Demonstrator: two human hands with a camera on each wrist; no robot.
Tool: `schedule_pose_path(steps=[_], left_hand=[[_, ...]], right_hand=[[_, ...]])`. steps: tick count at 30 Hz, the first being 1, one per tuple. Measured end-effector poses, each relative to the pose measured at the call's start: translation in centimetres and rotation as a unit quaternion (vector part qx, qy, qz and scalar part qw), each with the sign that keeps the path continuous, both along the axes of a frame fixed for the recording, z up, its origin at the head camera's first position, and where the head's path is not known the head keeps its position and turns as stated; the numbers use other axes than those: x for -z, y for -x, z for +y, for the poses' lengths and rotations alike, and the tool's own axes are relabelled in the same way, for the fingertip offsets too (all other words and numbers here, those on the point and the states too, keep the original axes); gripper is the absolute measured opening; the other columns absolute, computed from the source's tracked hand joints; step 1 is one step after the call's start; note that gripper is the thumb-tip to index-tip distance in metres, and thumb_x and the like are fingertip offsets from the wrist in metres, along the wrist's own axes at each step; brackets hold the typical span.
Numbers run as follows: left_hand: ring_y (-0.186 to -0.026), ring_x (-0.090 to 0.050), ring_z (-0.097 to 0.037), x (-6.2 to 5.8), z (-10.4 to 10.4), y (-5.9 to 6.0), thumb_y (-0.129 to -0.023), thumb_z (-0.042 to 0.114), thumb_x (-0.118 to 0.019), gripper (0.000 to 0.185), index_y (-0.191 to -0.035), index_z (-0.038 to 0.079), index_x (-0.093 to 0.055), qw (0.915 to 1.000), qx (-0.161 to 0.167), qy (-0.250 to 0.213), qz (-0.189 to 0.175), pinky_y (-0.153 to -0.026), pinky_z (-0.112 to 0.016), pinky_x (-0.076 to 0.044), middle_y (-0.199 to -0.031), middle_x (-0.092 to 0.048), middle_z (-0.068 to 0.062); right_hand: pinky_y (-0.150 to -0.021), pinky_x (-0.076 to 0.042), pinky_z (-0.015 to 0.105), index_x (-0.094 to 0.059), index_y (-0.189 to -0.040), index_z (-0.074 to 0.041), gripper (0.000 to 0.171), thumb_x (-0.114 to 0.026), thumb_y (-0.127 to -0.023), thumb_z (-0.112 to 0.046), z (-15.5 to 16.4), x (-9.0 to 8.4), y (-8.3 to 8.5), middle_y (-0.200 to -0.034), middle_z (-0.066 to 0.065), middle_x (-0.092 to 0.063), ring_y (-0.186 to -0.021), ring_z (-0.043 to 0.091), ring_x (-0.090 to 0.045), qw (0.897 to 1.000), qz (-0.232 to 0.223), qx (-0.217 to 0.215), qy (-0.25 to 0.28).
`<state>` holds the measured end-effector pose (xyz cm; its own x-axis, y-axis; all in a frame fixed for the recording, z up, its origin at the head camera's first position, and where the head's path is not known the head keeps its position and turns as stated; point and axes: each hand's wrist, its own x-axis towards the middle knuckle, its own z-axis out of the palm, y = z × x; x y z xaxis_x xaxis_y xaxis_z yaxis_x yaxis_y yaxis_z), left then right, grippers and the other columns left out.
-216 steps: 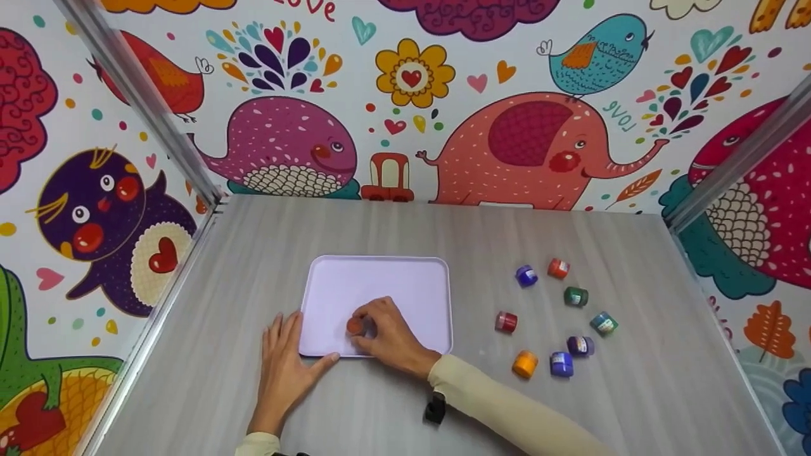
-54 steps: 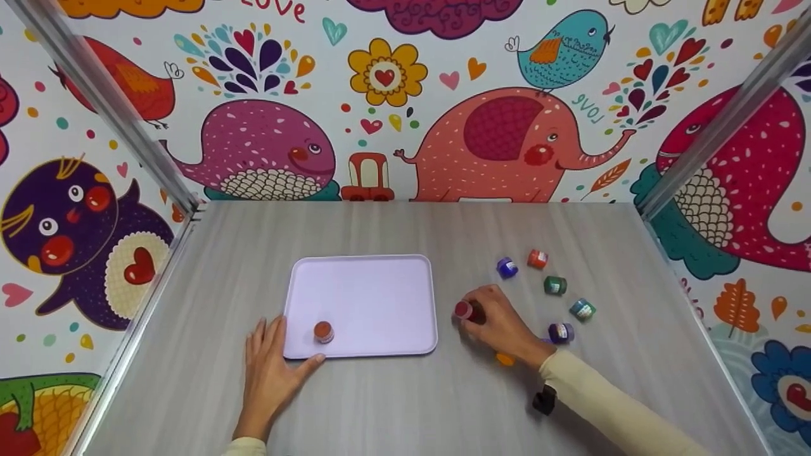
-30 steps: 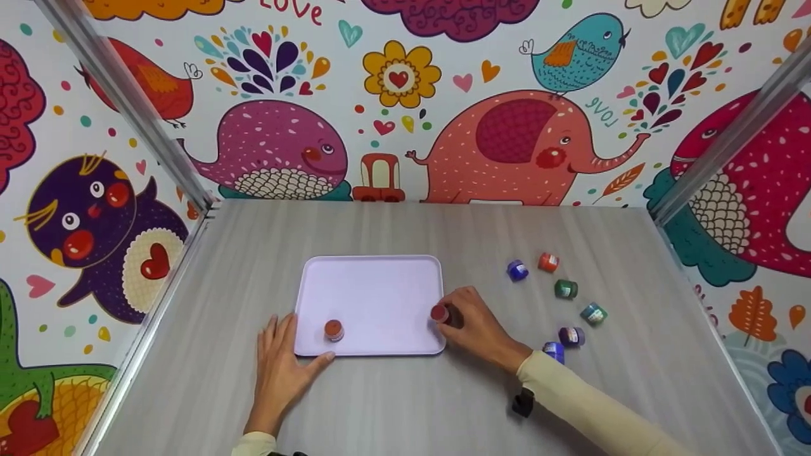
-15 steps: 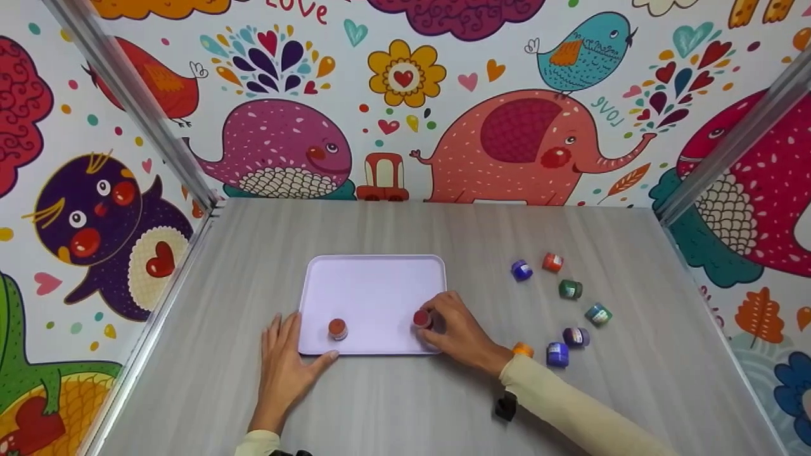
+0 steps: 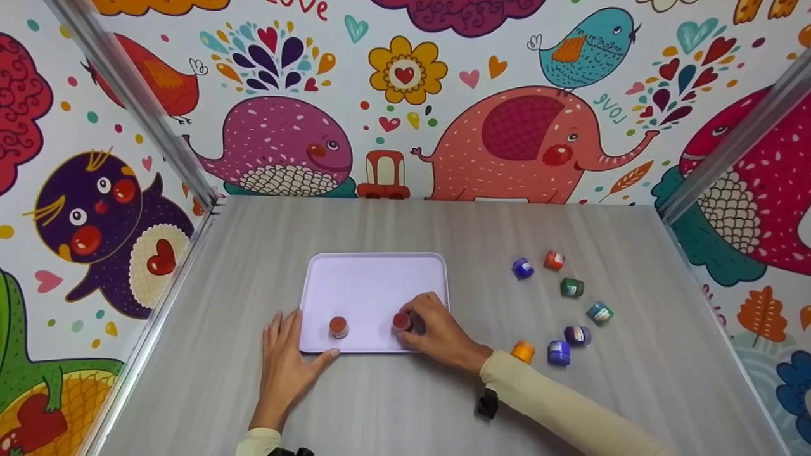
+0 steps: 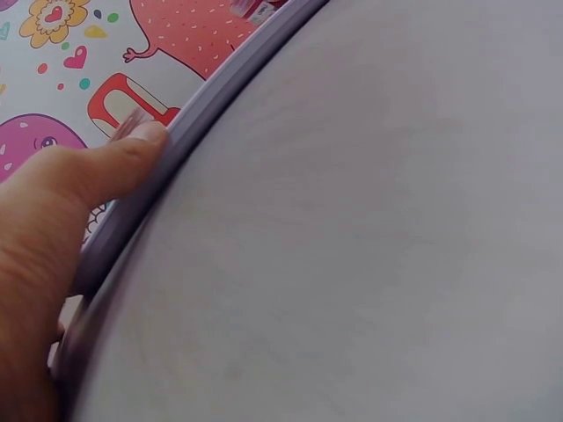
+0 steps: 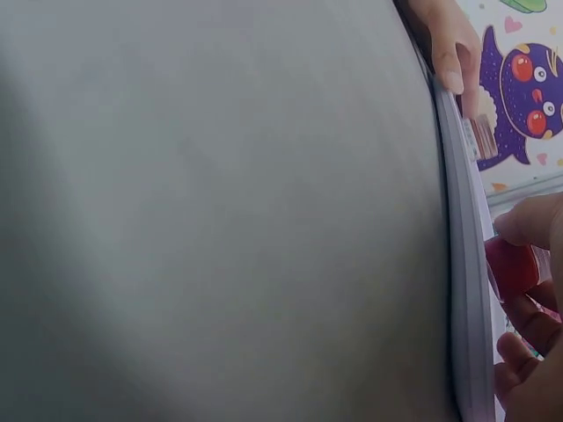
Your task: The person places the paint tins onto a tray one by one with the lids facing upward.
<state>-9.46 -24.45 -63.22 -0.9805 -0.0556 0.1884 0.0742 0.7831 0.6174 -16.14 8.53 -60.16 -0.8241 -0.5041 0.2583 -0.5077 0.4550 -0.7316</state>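
A pale lilac tray (image 5: 374,278) lies on the grey table. An orange-lidded paint jar (image 5: 338,327) stands near the tray's front left. My right hand (image 5: 434,332) grips a red paint jar (image 5: 401,322) over the tray's front part; the right wrist view shows the red jar (image 7: 515,268) between my fingers beside the tray rim (image 7: 466,290). My left hand (image 5: 288,367) lies flat on the table with its thumb against the tray's front left corner. In the left wrist view the thumb (image 6: 106,167) presses the tray rim (image 6: 202,114).
Several small paint jars lie on the table right of the tray: blue (image 5: 522,268), orange-red (image 5: 554,260), green (image 5: 571,287), teal (image 5: 599,312), purple (image 5: 576,334), blue (image 5: 559,353) and orange (image 5: 523,351). Patterned walls with metal posts enclose the table on three sides.
My right hand picked the red jar from the group on the right and carried it left onto the tray. The left hand stayed at the tray corner.
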Motion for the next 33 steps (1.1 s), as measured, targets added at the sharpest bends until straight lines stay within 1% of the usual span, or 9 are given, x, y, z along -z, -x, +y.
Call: schedule_pose_path(steps=[3,6,8,15,20,25,33], left_hand=[[-0.162,-0.020,-0.056,0.0,0.0,0.2,-0.081,0.058,-0.092,0.115,-0.164,-0.005,-0.042,0.9999,0.002,-0.001,-0.011,-0.131,-0.072,-0.007,-0.166,-0.045,-0.029],[-0.163,-0.019,-0.055,-0.1,0.1,0.3,-0.082,0.059,-0.091,0.116,-0.164,-0.006,-0.041,0.9999,0.005,-0.001,-0.013,-0.131,-0.072,-0.006,-0.167,-0.044,-0.029],[-0.162,-0.020,-0.055,-0.1,0.2,0.3,-0.083,0.060,-0.090,0.115,-0.164,-0.006,-0.042,0.9999,0.007,0.000,-0.010,-0.131,-0.072,-0.006,-0.166,-0.045,-0.029],[-0.160,-0.024,-0.056,-0.1,0.3,0.1,-0.085,0.061,-0.088,0.112,-0.162,-0.007,-0.045,0.9999,0.008,0.009,0.008,-0.130,-0.074,-0.009,-0.163,-0.048,-0.030],[-0.160,-0.025,-0.056,-0.1,0.2,0.1,-0.084,0.059,-0.090,0.111,-0.162,-0.005,-0.045,0.9999,0.004,0.009,0.013,-0.130,-0.074,-0.010,-0.163,-0.049,-0.029],[-0.161,-0.023,-0.055,-0.2,0.3,0.1,-0.084,0.061,-0.090,0.112,-0.163,-0.005,-0.044,1.0000,0.000,0.008,0.000,-0.130,-0.074,-0.009,-0.165,-0.047,-0.028],[-0.163,-0.021,-0.053,-0.2,0.1,0.0,-0.084,0.059,-0.091,0.113,-0.165,-0.003,-0.042,0.9999,-0.004,0.004,-0.015,-0.132,-0.072,-0.007,-0.167,-0.045,-0.027]], right_hand=[[-0.098,-0.053,0.031,-0.071,-0.119,-0.011,0.031,-0.088,-0.093,-0.016,-0.8,0.0,0.0,-0.113,0.000,-0.064,-0.115,0.017,-0.053,1.000,-0.016,0.001,-0.004],[-0.099,-0.053,0.032,-0.071,-0.119,-0.012,0.031,-0.088,-0.093,-0.017,-1.6,0.1,0.1,-0.113,0.000,-0.064,-0.114,0.016,-0.053,1.000,-0.020,0.000,-0.007],[-0.099,-0.053,0.031,-0.071,-0.119,-0.012,0.031,-0.088,-0.093,-0.017,-2.0,0.1,0.0,-0.113,0.000,-0.064,-0.114,0.017,-0.053,1.000,-0.019,-0.003,-0.007],[-0.098,-0.051,0.035,-0.072,-0.119,-0.009,0.033,-0.089,-0.090,-0.012,-3.0,0.2,-0.1,-0.112,0.003,-0.065,-0.114,0.020,-0.054,1.000,0.009,-0.020,0.003],[-0.099,-0.051,0.034,-0.072,-0.121,-0.010,0.034,-0.088,-0.091,-0.013,-3.7,0.4,0.0,-0.112,0.002,-0.065,-0.114,0.018,-0.054,1.000,0.000,-0.020,-0.001],[-0.099,-0.053,0.030,-0.070,-0.124,-0.012,0.034,-0.086,-0.095,-0.017,-4.1,0.3,-0.1,-0.115,0.000,-0.063,-0.114,0.015,-0.053,0.999,-0.023,-0.026,-0.006],[-0.099,-0.053,0.029,-0.070,-0.126,-0.014,0.033,-0.085,-0.097,-0.017,-4.8,0.3,-0.2,-0.117,-0.001,-0.062,-0.114,0.015,-0.054,0.999,-0.038,-0.037,-0.004]])
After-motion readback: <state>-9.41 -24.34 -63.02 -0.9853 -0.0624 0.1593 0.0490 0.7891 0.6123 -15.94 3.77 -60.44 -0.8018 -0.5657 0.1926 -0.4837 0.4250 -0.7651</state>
